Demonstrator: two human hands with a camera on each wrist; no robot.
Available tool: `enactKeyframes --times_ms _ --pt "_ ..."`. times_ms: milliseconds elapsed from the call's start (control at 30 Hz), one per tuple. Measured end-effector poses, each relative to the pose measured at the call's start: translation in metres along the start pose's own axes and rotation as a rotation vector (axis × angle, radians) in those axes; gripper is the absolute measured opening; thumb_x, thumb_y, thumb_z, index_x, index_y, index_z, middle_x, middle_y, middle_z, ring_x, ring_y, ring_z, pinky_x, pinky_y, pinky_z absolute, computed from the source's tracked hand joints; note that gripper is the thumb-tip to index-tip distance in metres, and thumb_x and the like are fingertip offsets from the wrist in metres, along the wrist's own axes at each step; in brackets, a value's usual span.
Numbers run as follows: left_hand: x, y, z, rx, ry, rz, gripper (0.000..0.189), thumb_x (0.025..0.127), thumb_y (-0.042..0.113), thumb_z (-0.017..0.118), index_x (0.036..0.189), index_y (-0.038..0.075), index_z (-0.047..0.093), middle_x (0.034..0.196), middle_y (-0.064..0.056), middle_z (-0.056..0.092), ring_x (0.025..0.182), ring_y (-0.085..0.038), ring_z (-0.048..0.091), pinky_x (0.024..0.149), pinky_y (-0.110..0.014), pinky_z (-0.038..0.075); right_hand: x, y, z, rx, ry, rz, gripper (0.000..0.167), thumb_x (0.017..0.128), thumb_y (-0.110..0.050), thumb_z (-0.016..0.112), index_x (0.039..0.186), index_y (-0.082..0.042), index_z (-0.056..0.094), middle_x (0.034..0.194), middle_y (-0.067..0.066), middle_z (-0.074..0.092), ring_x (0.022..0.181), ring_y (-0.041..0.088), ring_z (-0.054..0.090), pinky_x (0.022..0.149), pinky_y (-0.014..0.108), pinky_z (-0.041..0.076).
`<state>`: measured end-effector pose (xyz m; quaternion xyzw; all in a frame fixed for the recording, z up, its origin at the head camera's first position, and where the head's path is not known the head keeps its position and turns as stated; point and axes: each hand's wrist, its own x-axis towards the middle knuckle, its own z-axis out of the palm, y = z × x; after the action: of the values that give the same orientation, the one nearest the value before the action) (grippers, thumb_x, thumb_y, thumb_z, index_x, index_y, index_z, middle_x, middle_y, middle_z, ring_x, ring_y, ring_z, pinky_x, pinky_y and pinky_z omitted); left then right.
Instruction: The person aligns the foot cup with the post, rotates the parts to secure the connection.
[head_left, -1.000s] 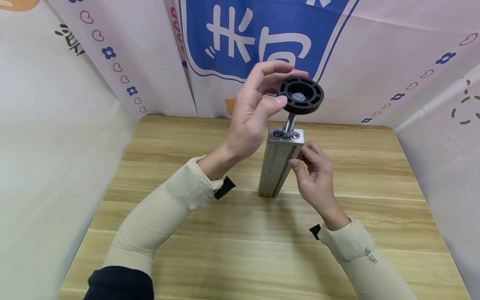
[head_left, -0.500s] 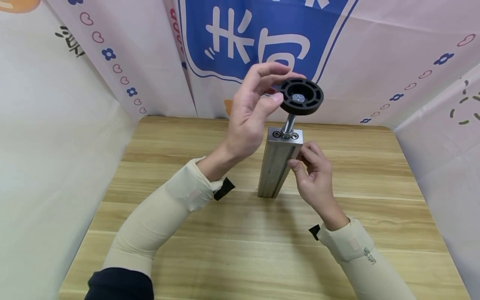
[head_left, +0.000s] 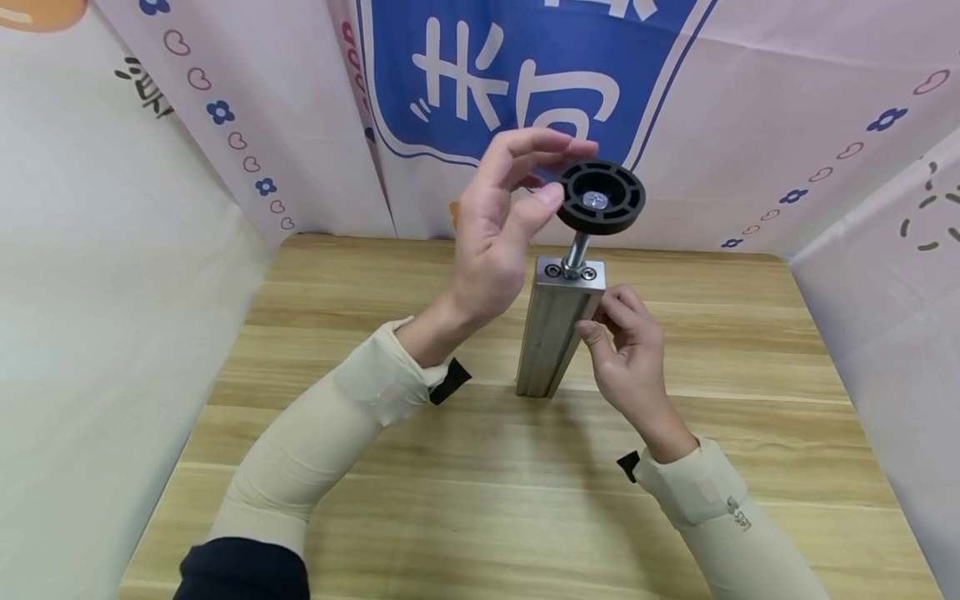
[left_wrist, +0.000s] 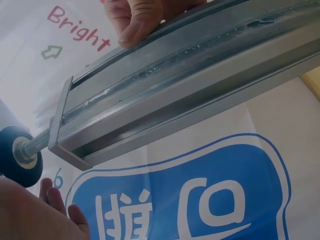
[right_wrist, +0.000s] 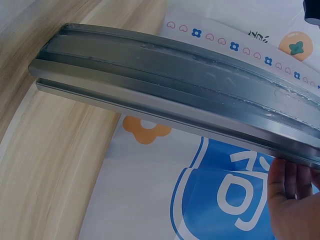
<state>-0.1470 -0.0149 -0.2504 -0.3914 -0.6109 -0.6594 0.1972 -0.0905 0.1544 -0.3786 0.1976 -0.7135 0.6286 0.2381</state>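
Observation:
An aluminium profile (head_left: 558, 333) stands upright on the table in the head view, with a metal end plate (head_left: 570, 273) screwed on top. From the plate rises a threaded stud (head_left: 577, 248) carrying a round black levelling foot (head_left: 600, 218). My left hand (head_left: 491, 225) is at the foot's left side, its thumb at the near rim and its bent fingers behind the far rim. Lower down, my right hand (head_left: 630, 358) grips the profile's right side between thumb and curled fingers. The left wrist view shows the stud running into the end plate.
The wood-grain table (head_left: 465, 517) lies under both forearms. A printed cloth (head_left: 750, 125) hangs behind, and pale cloth walls (head_left: 112, 250) close off both sides.
My left hand has shifted slightly left along the foot's rim, its fingertips reaching less far behind it. My right hand and the profile stay in place.

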Motion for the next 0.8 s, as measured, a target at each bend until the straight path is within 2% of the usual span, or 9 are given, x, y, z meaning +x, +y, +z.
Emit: enactKeyframes --times_ms 100,167,300,400,567,800 --pt "0.0002 0.0001 0.0005 0.079 0.037 0.016 0.048 0.092 0.021 0.059 0.127 -0.012 0.054 0.127 -0.028 0.064 0.114 -0.018 0.058 0.099 -0.027 0.043 0.0002 0.0003 0.0001 0.014 0.004 -0.006 0.025 0.095 -0.004 0.070 0.108 0.017 0.069 0.098 -0.007 0.057 0.085 0.007 0.057 0.075 0.016 0.053" --pt "0.0006 0.0022 0.0010 0.115 0.043 0.005 0.053 0.087 0.022 0.068 0.128 -0.010 0.055 0.127 -0.025 0.063 0.114 -0.013 0.056 0.100 -0.027 0.043 0.0003 0.0008 0.0001 0.025 0.006 -0.012 0.031 0.095 -0.011 0.071 0.108 0.017 0.069 0.098 -0.007 0.057 0.085 0.006 0.057 0.075 0.016 0.053" --pt "0.0022 0.0058 0.0026 0.158 0.044 -0.020 0.063 0.078 0.017 0.083 0.130 -0.008 0.056 0.126 -0.020 0.063 0.116 -0.010 0.056 0.101 -0.027 0.042 -0.0001 0.0019 -0.0002 0.036 0.001 -0.028 0.043 0.096 -0.024 0.071 0.109 0.018 0.069 0.099 -0.008 0.057 0.085 0.006 0.057 0.074 0.016 0.052" --pt "0.0024 0.0060 0.0041 0.167 0.049 -0.028 0.069 0.073 0.013 0.090 0.130 -0.007 0.056 0.125 -0.018 0.063 0.117 -0.010 0.057 0.102 -0.026 0.042 -0.0003 0.0025 -0.0003 0.037 -0.002 -0.031 0.047 0.095 -0.027 0.071 0.109 0.018 0.069 0.099 -0.008 0.057 0.085 0.006 0.056 0.074 0.017 0.052" --pt "0.0008 0.0038 0.0044 0.170 0.061 -0.015 0.068 0.073 0.012 0.091 0.127 -0.008 0.056 0.121 -0.018 0.064 0.114 -0.011 0.059 0.101 -0.027 0.043 -0.0003 0.0028 0.0001 0.035 -0.004 -0.032 0.048 0.095 -0.028 0.071 0.110 0.017 0.069 0.099 -0.008 0.058 0.084 0.006 0.056 0.074 0.019 0.052" --pt "0.0000 0.0022 0.0028 0.143 0.050 0.004 0.061 0.076 0.011 0.086 0.125 -0.009 0.056 0.119 -0.021 0.067 0.113 -0.013 0.059 0.101 -0.029 0.044 -0.0003 0.0029 0.0000 0.026 -0.006 -0.032 0.042 0.096 -0.023 0.071 0.109 0.016 0.070 0.099 -0.008 0.058 0.085 0.007 0.056 0.074 0.017 0.051"
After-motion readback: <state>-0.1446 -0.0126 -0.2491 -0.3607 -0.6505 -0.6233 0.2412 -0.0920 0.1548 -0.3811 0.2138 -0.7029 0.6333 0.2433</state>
